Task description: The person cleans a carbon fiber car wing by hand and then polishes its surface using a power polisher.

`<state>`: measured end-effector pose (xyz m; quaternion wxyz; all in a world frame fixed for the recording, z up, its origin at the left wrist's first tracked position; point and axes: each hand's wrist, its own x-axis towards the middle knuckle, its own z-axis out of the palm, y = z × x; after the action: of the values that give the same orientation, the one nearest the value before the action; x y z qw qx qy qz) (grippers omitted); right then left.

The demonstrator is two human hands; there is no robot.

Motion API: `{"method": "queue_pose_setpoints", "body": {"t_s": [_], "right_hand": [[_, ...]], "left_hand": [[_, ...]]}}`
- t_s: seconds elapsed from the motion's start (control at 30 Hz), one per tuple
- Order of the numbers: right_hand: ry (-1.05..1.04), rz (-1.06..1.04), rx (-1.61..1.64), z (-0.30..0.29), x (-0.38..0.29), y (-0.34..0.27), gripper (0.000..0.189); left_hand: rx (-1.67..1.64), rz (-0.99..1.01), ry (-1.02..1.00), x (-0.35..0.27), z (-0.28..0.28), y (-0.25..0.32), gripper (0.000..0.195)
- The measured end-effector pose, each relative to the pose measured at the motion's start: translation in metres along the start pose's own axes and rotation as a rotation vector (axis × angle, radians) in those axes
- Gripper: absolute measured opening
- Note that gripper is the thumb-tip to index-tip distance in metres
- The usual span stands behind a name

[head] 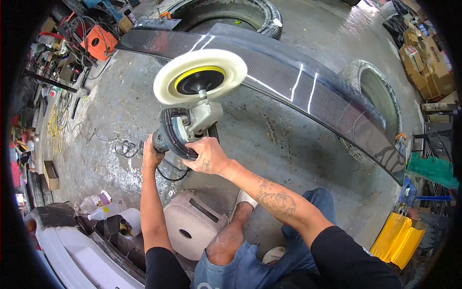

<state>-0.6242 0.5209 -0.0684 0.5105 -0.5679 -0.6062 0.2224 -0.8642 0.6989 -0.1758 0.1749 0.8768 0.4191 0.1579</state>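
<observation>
My right hand (207,157) is closed around the black loop handle of a rotary polisher (205,117). My left hand (153,155) grips the rear of its motor body. A wide cream polishing pad (232,74) with a yellow-rimmed black backing plate (196,81) sits at the tool's head. Its surface looks smooth and blurred. Behind the pad stretches a long, curved, glossy carbon-fibre panel (274,77), reflecting bright strip lights. The pad overlaps the panel's near edge in view; whether they touch I cannot tell.
Tyres (379,90) stand beneath and behind the panel. A power cord (126,148) trails over the wet-looking concrete floor (108,104). By my leg is a beige woven-look stool (173,224), with plastic bottles (104,211) and a white car body part (86,253) to the left. Cardboard boxes (429,68) are stacked right.
</observation>
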Motion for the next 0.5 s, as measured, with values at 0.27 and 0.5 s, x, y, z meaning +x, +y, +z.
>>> {"method": "queue_pose_setpoints", "body": {"t_s": [0.27, 0.5], "right_hand": [[0.066, 0.013, -0.008, -0.011, -0.027, -0.002, 0.019], [0.065, 0.065, -0.029, -0.013, -0.051, 0.001, 0.028]], "left_hand": [[0.066, 0.027, -0.076, 0.008, 0.025, -0.006, 0.08], [0.115, 0.123, -0.033, 0.011, 0.025, 0.006, 0.079]]}}
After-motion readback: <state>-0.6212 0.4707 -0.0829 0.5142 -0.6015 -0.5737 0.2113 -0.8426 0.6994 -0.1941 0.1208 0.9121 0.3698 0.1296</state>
